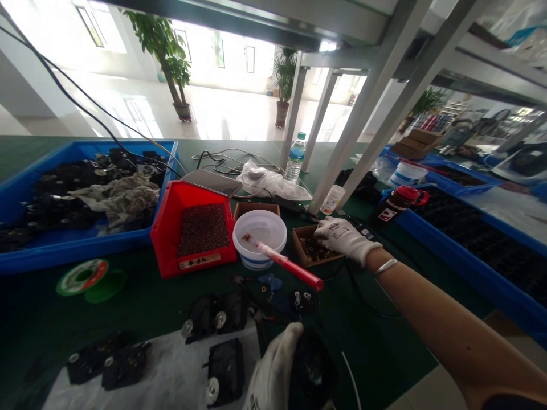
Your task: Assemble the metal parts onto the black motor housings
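Note:
My left hand (277, 367), in a white work glove, is closed around a black plastic housing (314, 367) at the bottom centre. My right hand (342, 234), gloved as well, reaches into a small cardboard box (306, 262) of small brass-coloured parts (317, 249). Its fingers are bunched downward among them, and the fingertips are hidden. Left of that box stands a white tub (260, 250) with a red-handled brush (294, 269) across its rim. Several similar black housings with silver discs, such as one (226, 364), lie on a pale sheet (171, 370).
A red bin (160, 245) holds many small dark pieces. Blue trays of black parts stand left (85, 242) and right (461, 259). A green solder spool (100, 285), pliers (262, 318), a white bottle (332, 199) and a metal rack post (359, 108) are around.

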`<state>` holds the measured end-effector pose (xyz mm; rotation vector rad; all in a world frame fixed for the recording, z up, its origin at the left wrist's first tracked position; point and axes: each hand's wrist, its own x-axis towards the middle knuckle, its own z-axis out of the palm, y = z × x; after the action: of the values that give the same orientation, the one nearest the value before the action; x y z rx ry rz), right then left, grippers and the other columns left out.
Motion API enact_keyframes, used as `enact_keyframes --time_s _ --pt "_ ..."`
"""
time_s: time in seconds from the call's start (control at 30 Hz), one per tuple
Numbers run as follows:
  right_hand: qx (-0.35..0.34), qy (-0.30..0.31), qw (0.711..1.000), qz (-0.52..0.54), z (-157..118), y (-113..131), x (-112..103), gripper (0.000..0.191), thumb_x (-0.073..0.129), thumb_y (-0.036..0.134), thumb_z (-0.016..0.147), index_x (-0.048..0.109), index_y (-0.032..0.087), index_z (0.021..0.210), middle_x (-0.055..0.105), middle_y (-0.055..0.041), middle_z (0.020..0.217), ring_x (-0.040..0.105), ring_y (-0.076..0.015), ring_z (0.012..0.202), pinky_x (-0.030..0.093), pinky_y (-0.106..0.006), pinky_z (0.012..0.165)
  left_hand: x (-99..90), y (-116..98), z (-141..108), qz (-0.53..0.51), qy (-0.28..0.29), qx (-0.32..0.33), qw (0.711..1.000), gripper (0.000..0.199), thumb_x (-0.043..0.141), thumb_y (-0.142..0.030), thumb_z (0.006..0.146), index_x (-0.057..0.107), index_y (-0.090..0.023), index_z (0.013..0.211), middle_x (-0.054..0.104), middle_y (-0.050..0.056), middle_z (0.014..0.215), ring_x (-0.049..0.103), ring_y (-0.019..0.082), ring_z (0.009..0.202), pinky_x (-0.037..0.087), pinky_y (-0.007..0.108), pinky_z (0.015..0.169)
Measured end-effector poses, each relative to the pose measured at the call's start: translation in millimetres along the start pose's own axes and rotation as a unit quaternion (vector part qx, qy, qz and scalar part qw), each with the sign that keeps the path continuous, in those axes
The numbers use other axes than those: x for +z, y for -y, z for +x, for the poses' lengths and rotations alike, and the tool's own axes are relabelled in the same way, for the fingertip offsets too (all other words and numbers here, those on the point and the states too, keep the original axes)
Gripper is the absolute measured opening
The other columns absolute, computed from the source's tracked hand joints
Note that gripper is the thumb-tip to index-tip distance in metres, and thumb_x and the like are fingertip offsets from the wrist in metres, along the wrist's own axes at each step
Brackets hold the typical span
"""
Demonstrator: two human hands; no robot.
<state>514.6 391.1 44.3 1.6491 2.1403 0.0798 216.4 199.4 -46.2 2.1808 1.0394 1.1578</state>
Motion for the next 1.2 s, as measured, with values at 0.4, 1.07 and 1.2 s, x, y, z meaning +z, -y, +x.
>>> enact_keyframes --time_s 0.4,1.07,1.2 --pt "0.030 0.014 0.999 -0.006 2.1 7.7 -2.6 0.026 0.066 0.036 0.104 0.068 0.019 0.123 0.067 -0.0097 0.130 0.067 -0.0250 0.113 0.057 -0.048 0.099 4.6 2.2 -1.2 -0.011 0.006 0.012 1.000 0.108 0.079 -0.020 0.081 0.017 -0.024 0.169 0.069 0.017 0.140 0.069 0.037 0.128 0.068 0.046 0.098" --pt "0.056 -0.287 0.874 0.388 -122.5 73.9 -2.6 0.015 0.063 0.028 0.097 0.076 0.023 0.094 0.073 -0.0083 0.108 0.072 -0.0236 0.100 0.061 -0.035 0.086 0.3 -7.8 14.5 -0.003 -0.024 -0.021 1.000 0.081 0.069 -0.017 0.088 0.031 -0.015 0.159 0.065 0.022 0.139 0.068 0.033 0.128 0.062 0.049 0.103" --pt "-0.012 -0.365 0.808 0.463 -154.4 130.1 22.9 0.009 0.070 0.020 0.092 0.077 0.026 0.094 0.072 -0.0055 0.102 0.070 -0.0228 0.097 0.060 -0.038 0.085 1.9 -9.4 13.6 0.003 -0.018 -0.015 1.000 0.082 0.073 -0.017 0.085 0.034 -0.015 0.157 0.065 0.021 0.138 0.069 0.032 0.125 0.062 0.047 0.103"
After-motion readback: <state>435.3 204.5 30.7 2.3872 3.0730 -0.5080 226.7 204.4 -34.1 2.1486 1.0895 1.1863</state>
